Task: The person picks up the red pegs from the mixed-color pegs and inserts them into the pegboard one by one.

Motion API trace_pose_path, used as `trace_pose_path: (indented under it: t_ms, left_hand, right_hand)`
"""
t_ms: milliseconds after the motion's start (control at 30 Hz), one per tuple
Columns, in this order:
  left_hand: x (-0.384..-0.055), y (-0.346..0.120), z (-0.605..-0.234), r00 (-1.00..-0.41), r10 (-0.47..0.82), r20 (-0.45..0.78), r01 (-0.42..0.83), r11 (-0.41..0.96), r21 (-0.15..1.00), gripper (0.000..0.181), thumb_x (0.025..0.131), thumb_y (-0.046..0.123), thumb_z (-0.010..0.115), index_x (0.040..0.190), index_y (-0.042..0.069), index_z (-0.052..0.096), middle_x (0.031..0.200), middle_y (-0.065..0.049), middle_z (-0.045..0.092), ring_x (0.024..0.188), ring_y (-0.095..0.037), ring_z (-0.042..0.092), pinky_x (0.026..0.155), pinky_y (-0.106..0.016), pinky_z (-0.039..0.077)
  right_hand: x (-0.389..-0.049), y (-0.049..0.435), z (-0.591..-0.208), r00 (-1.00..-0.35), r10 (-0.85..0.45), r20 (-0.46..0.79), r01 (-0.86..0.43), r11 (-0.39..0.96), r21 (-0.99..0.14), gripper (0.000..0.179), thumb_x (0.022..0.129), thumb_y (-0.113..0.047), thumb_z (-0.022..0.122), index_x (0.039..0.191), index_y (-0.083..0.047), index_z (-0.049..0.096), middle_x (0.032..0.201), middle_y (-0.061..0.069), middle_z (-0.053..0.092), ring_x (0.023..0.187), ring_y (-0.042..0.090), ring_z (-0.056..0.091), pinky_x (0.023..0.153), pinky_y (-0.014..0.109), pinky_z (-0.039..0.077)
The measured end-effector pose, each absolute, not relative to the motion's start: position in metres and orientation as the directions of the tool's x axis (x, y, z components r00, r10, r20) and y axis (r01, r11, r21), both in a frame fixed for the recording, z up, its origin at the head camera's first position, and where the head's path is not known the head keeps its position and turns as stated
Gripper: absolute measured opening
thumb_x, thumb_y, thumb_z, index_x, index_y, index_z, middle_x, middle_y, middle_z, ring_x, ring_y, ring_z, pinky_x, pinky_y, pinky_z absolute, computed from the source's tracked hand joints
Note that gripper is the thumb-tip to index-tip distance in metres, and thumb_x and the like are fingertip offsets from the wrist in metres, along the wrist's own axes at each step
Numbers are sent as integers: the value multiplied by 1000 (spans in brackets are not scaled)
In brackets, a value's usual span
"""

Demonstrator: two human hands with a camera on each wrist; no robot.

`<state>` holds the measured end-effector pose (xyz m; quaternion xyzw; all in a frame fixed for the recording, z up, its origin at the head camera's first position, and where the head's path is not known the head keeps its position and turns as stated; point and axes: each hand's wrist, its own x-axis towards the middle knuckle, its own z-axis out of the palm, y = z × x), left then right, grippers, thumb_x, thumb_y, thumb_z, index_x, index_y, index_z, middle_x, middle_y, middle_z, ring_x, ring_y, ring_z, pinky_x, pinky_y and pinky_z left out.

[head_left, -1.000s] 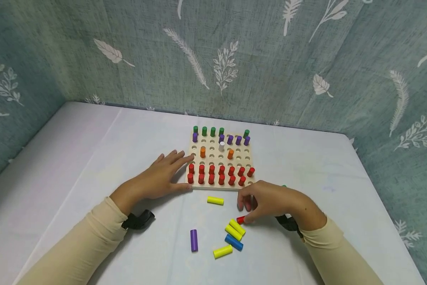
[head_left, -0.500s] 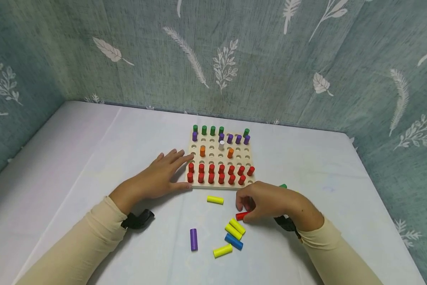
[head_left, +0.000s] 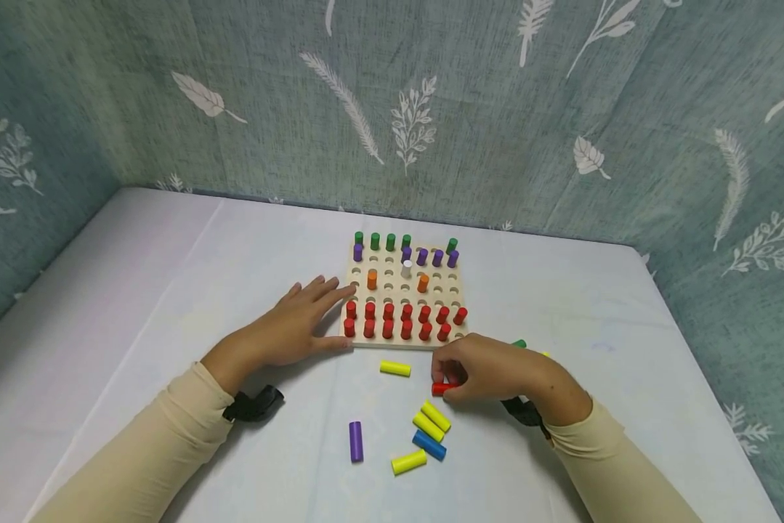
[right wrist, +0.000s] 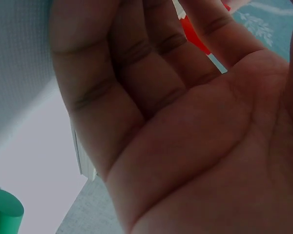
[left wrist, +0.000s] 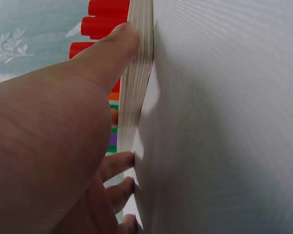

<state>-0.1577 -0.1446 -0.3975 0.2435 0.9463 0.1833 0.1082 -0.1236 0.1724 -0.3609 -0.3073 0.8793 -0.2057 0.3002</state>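
Observation:
A wooden pegboard (head_left: 397,294) lies on the table, with two rows of red pegs (head_left: 388,329) standing along its near side. Green, purple, orange and white pegs stand farther back among bare holes. My left hand (head_left: 300,323) rests at the board's left side with spread fingers; in the left wrist view its thumb (left wrist: 115,51) touches the board's side edge. Just in front of the board's near right corner, my right hand (head_left: 490,369) pinches a loose red peg (head_left: 440,389) lying sideways, thumb and curled fingers around it. The right wrist view shows mainly the palm.
Nearer me lie a purple peg (head_left: 356,442), a blue peg (head_left: 429,444) and several yellow pegs (head_left: 408,462). Another yellow peg (head_left: 395,369) lies close to the board. A green peg (head_left: 519,343) shows partly behind my right hand. A patterned cloth (head_left: 392,109) hangs behind the table.
My right hand has shifted slightly toward the board and left, and the red peg has come along a little and turned more level. The left hand has stayed in place.

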Motion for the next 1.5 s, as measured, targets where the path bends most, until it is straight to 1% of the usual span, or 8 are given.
trace_pose_path:
  t_ms: [100, 267, 500, 733, 900, 1100, 1300, 1500]
  left_hand:
    - [-157, -144, -399, -857, 501, -119, 419, 814, 403, 91, 86, 55, 72, 159, 26, 27, 164, -17, 25, 154, -41, 15, 123, -62, 8]
    - [-156, -144, -399, -857, 501, -118, 421, 814, 399, 91, 86, 56, 71, 159, 27, 27, 164, -17, 26, 154, -41, 16, 122, -62, 8]
    - [-155, -145, -398, -860, 498, -111, 420, 815, 400, 90, 86, 54, 72, 159, 25, 28, 164, -17, 26, 153, -41, 16, 122, -62, 8]
    - [-154, -143, -402, -858, 503, -105, 420, 805, 418, 90, 86, 54, 72, 159, 26, 28, 164, -17, 26, 154, -41, 16, 123, -62, 8]
    - [-153, -142, -402, -860, 497, -113, 414, 810, 416, 90, 86, 55, 72, 159, 26, 28, 164, -16, 26, 154, -40, 16, 123, -61, 8]
    - [-154, -143, -396, -865, 491, -106, 413, 814, 408, 90, 86, 54, 73, 159, 26, 28, 164, -17, 26, 154, -41, 16, 123, -61, 8]
    - [-154, -143, -395, -863, 492, -117, 411, 816, 406, 90, 86, 54, 73, 159, 25, 28, 164, -17, 25, 154, -41, 16, 123, -61, 7]
    - [-156, -143, -396, -861, 496, -110, 418, 815, 402, 90, 86, 55, 72, 159, 25, 28, 164, -17, 26, 153, -41, 16, 122, -62, 8]
  right_hand:
    - [-124, 173, -362, -643, -651, -403, -404, 736, -544, 14, 85, -15, 75, 88, -22, 64, 74, -9, 56, 70, 7, 53, 62, 21, 47]
    - [-125, 176, -361, -661, -656, -364, -417, 724, -549, 13, 85, -13, 72, 88, -22, 63, 73, -9, 56, 70, 8, 53, 61, 22, 47]
    - [-128, 182, -355, -698, -657, -283, -411, 692, -594, 15, 84, -11, 72, 90, -19, 60, 74, -8, 54, 70, 9, 53, 60, 22, 47]
    - [-132, 192, -354, -734, -651, -194, -418, 658, -627, 15, 82, -7, 68, 92, -15, 60, 72, -6, 54, 67, 9, 52, 59, 22, 45]
    - [-134, 195, -355, -752, -642, -149, -424, 644, -636, 18, 81, -5, 67, 93, -15, 59, 73, -7, 55, 68, 10, 52, 60, 22, 45]
    - [-139, 198, -351, -796, -597, -94, -415, 653, -634, 16, 83, -8, 70, 93, -16, 59, 72, -6, 58, 69, 12, 54, 60, 24, 46]
    - [-146, 203, -351, -833, -546, -96, -384, 693, -609, 17, 87, -12, 73, 97, -16, 61, 81, -6, 64, 75, 14, 57, 64, 27, 49]
    - [-149, 206, -353, -841, -531, -102, -367, 700, -612, 17, 87, -15, 74, 99, -15, 62, 85, -6, 66, 77, 15, 58, 64, 26, 50]
